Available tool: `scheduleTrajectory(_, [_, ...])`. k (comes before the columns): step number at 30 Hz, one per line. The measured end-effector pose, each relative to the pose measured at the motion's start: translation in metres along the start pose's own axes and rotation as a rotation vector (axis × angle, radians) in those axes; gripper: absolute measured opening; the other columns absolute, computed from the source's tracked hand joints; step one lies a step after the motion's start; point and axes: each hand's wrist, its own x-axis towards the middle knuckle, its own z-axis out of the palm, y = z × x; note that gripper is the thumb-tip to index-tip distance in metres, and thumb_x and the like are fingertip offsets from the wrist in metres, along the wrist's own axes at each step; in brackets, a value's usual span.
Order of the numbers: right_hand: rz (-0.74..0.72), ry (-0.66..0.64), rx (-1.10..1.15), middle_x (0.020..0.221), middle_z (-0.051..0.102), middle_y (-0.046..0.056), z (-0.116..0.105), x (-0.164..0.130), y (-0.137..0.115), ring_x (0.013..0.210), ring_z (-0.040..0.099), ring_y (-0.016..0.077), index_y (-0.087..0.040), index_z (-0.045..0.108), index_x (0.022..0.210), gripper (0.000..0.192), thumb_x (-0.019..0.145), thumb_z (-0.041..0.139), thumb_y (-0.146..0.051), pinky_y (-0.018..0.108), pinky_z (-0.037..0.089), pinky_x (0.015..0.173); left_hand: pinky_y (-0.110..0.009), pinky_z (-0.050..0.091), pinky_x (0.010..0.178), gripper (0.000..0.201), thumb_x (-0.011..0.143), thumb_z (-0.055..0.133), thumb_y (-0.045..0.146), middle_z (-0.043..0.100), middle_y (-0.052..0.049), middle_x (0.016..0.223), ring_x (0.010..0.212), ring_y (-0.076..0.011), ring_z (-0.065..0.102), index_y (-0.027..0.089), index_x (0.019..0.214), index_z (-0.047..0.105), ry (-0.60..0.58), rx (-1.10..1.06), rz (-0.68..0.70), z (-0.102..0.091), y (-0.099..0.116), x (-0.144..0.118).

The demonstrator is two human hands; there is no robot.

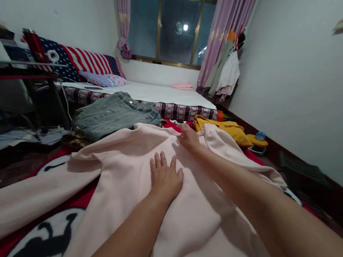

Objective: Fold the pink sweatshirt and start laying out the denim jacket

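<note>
A pale pink long-sleeved sweatshirt [128, 187] lies spread over a red patterned blanket [0, 242]. One sleeve stretches out to the left edge of the view; the other lies bent at the right. My left hand [166, 175] rests flat on the middle of the sweatshirt, fingers spread. Farther up, my right hand [188, 138] is closed at the neckline, its fingers curled on the fabric there. Exactly how much cloth the right fingers pinch is hidden by the hand.
A folded denim jacket [117, 113] lies beyond the sweatshirt, with yellow clothing [226, 128] at the right. Behind stands a bed with a white top [152, 90]. A cluttered desk [12, 67] is at the left, and a wall [307, 81] closes the right side.
</note>
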Motion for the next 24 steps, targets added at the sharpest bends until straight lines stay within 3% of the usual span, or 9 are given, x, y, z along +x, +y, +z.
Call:
scheduleTrajectory(2, [0.022, 0.061, -0.247, 0.131, 0.052, 0.014, -0.022, -0.016, 0.026, 0.118, 0.047, 0.0277, -0.020, 0.049, 0.131, 0.048, 0.085, 0.060, -0.027, 0.038, 0.041, 0.095, -0.056, 0.015, 0.114, 0.058, 0.091, 0.043, 0.046, 0.034, -0.014, 0.154, 0.143, -0.0395, 0.022, 0.022, 0.143, 0.046, -0.004, 0.013, 0.001, 0.001, 0.000, 0.000])
scheduleTrajectory(4, [0.093, 0.027, -0.414, 0.128, 0.053, 0.015, -0.046, -0.030, 0.055, 0.115, 0.048, 0.0296, -0.019, 0.048, 0.131, 0.050, 0.085, 0.060, -0.033, 0.038, 0.041, 0.091, -0.056, 0.015, 0.114, 0.058, 0.091, 0.043, 0.047, 0.034, -0.015, 0.154, 0.143, -0.0395, 0.022, 0.022, 0.143, 0.046, -0.004, 0.028, 0.002, 0.001, 0.000, 0.000])
scheduleTrajectory(7, [0.244, -0.092, -0.526, 0.112, 0.060, 0.015, -0.081, -0.046, 0.098, 0.098, 0.058, 0.0260, -0.017, 0.054, 0.125, 0.037, 0.090, 0.052, -0.030, 0.033, 0.044, 0.079, -0.055, 0.014, 0.114, 0.057, 0.092, 0.042, 0.046, 0.033, -0.016, 0.154, 0.143, -0.0395, 0.022, 0.021, 0.143, 0.046, -0.009, 0.044, 0.008, 0.001, 0.000, 0.000])
scheduleTrajectory(10, [0.359, -0.014, -0.637, 0.112, 0.059, 0.017, -0.109, -0.062, 0.132, 0.090, 0.062, 0.0257, -0.015, 0.056, 0.123, 0.034, 0.094, 0.046, -0.029, 0.034, 0.044, 0.072, -0.055, 0.014, 0.114, 0.057, 0.092, 0.041, 0.045, 0.032, -0.018, 0.154, 0.143, -0.0401, 0.022, 0.021, 0.143, 0.046, -0.009, 0.055, 0.016, 0.002, 0.001, 0.000])
scheduleTrajectory(12, [0.369, -0.045, -0.738, 0.117, 0.056, 0.020, -0.119, -0.071, 0.145, 0.094, 0.061, 0.0285, -0.014, 0.060, 0.120, 0.032, 0.095, 0.042, -0.024, 0.037, 0.044, 0.072, -0.055, 0.015, 0.114, 0.057, 0.093, 0.041, 0.045, 0.032, -0.019, 0.154, 0.143, -0.0407, 0.023, 0.020, 0.144, 0.046, -0.004, 0.065, 0.020, 0.002, 0.001, -0.001])
scheduleTrajectory(16, [0.272, -0.300, -0.798, 0.105, 0.063, 0.020, -0.117, -0.076, 0.144, 0.104, 0.056, 0.0322, -0.012, 0.070, 0.096, 0.019, 0.087, 0.054, -0.016, 0.044, 0.042, 0.082, -0.056, 0.015, 0.114, 0.057, 0.093, 0.041, 0.045, 0.032, -0.019, 0.153, 0.143, -0.0406, 0.023, 0.020, 0.144, 0.045, -0.003, 0.077, 0.020, 0.003, 0.000, -0.001])
scheduleTrajectory(18, [0.221, -0.294, -0.781, 0.109, 0.063, 0.019, -0.111, -0.072, 0.135, 0.108, 0.054, 0.0309, -0.013, 0.070, 0.099, 0.019, 0.084, 0.059, -0.016, 0.044, 0.040, 0.088, -0.055, 0.015, 0.114, 0.056, 0.093, 0.041, 0.045, 0.032, -0.019, 0.154, 0.143, -0.0403, 0.023, 0.020, 0.144, 0.045, -0.007, 0.082, 0.018, 0.003, -0.001, -0.001])
scheduleTrajectory(21, [0.159, -0.187, -0.664, 0.122, 0.059, 0.019, -0.101, -0.064, 0.121, 0.113, 0.054, 0.0270, -0.012, 0.062, 0.117, 0.032, 0.087, 0.055, -0.015, 0.037, 0.040, 0.090, -0.055, 0.015, 0.114, 0.057, 0.093, 0.040, 0.045, 0.031, -0.019, 0.154, 0.143, -0.0404, 0.022, 0.020, 0.144, 0.045, -0.015, 0.083, 0.022, 0.003, -0.001, -0.001])
scheduleTrajectory(24, [0.319, -0.208, -0.480, 0.111, 0.065, 0.017, -0.089, -0.059, 0.112, 0.099, 0.062, 0.0249, -0.009, 0.059, 0.120, 0.035, 0.089, 0.059, -0.025, 0.032, 0.045, 0.078, -0.055, 0.014, 0.114, 0.057, 0.093, 0.040, 0.045, 0.031, -0.018, 0.154, 0.143, -0.0403, 0.022, 0.020, 0.144, 0.044, -0.018, 0.074, 0.019, 0.002, 0.000, -0.001])
